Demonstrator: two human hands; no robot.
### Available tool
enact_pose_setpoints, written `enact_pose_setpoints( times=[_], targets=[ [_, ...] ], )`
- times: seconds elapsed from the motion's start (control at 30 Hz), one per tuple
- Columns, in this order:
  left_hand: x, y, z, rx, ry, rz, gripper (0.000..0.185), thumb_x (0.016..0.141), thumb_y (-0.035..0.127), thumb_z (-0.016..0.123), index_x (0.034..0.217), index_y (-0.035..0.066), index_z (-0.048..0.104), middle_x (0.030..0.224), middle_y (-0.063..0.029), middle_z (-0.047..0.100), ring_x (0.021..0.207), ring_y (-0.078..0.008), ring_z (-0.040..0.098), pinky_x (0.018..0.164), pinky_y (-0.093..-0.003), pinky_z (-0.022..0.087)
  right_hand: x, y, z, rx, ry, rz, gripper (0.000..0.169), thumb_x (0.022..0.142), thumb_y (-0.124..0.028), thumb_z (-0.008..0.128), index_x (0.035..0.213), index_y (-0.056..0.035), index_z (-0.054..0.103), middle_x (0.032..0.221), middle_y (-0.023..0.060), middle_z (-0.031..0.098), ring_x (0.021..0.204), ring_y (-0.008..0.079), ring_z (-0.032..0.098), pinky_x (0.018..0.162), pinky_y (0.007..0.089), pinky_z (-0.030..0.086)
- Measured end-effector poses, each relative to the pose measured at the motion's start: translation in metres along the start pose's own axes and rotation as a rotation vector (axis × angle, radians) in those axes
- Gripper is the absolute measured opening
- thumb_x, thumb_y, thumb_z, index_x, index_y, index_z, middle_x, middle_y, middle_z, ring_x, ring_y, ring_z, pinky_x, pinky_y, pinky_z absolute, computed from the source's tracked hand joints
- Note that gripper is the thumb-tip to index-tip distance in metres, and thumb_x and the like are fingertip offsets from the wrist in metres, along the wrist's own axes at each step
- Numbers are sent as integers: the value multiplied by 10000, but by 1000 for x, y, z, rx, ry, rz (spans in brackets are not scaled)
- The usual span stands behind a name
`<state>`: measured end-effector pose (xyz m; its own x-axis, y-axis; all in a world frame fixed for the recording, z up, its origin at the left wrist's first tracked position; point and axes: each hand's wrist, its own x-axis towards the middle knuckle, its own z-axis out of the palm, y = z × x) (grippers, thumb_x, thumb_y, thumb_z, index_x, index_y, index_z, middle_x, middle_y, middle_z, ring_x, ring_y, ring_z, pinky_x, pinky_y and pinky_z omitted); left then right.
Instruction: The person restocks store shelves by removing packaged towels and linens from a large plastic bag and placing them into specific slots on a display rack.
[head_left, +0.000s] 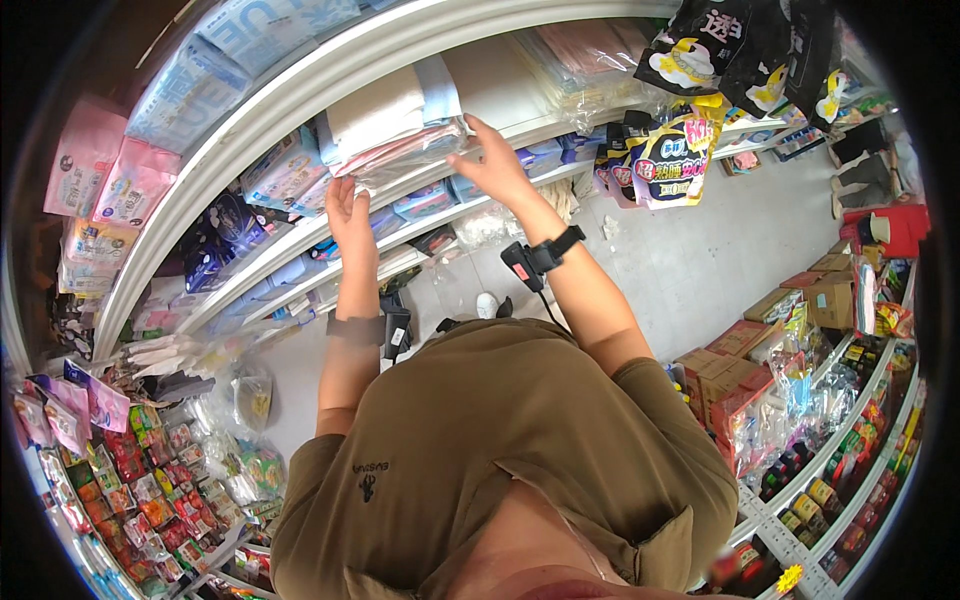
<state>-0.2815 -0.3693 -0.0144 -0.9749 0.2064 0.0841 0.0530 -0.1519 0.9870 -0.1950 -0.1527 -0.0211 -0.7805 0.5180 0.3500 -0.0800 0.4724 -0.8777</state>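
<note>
On a white shelf before me lies a stack of folded cloths in clear wrap (397, 120), white and pale blue on top, pink below. My left hand (349, 214) is at the stack's lower left corner, palm side showing, fingers slightly spread. At the right end of the stack is my right hand (487, 157), thumb and fingers apart, fingertips beside the wrap; whether they touch it I cannot tell. Each wrist wears a black strap with a small device. Further right on the shelf lies another stack of pink and cream cloths in plastic (592, 56).
Packs of sanitary pads (679, 161) hang at the shelf's right. Blue packs (187, 94) stand on the upper shelf. Lower shelves hold more packs. Cardboard boxes (724, 375) and bottled goods are at the right. A person's legs (862, 180) show at the far right.
</note>
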Motion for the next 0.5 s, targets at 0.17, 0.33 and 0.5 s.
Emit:
enact_pose_setpoints(
  times=[0.17,0.33,0.5],
  targets=[
    [3,-10,-1,-52,35,-46,618,834,29,556,1376,-36,266,1390,-175,337,1311,-282,330,1050,-358,297,11,-10,14,-130,3,-2,639,775,-285,695,1272,36,453,1183,230,562,1095,328,551,887,353,455],
    [0,-8,2,-123,-48,-116,655,815,31,571,1387,-41,260,1414,-170,312,1329,-287,304,1041,-358,301,16,-10,14,-117,38,122,554,783,-273,695,1211,34,526,1089,233,615,1017,321,602,866,346,464],
    [-8,-2,15,-145,-182,-153,658,817,26,559,1394,-42,251,1420,-157,306,1343,-288,286,1030,-349,310,25,11,5,-85,147,85,484,791,-251,667,1203,-23,555,1044,237,619,984,367,595,832,381,472]
  ],
)
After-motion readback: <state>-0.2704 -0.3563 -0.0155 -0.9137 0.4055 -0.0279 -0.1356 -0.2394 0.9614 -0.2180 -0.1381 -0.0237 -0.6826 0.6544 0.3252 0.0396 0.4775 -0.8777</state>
